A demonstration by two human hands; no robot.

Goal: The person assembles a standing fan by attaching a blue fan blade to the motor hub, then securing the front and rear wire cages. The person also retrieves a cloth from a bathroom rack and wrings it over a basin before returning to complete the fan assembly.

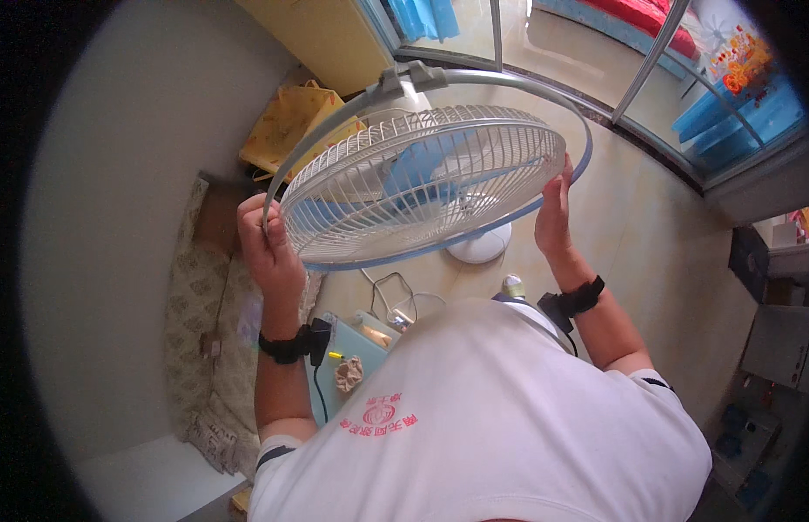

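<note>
A standing fan with a white wire grille [509, 187] and blue blades [417, 165] stands in front of me. A grey-blue rim band [509, 80] with a grey clip [407, 80] at its far side surrounds the grille. The band is tilted: its far part stands clear of the grille, while its near part lies along the grille's edge. My left hand [269, 248] closes around the band at the left. At the right, my right hand [556, 204] grips the band beside the grille; its fingertips are partly hidden. Below is the fan's round white base [480, 244].
A yellow patterned box [291, 126] stands at the far left, beyond a patterned sofa [195, 304]. Close to my left is a light-blue table [339, 335] with a cable and small items. Glass sliding doors [552, 39] line the far side. Shelves [774, 348] are at right.
</note>
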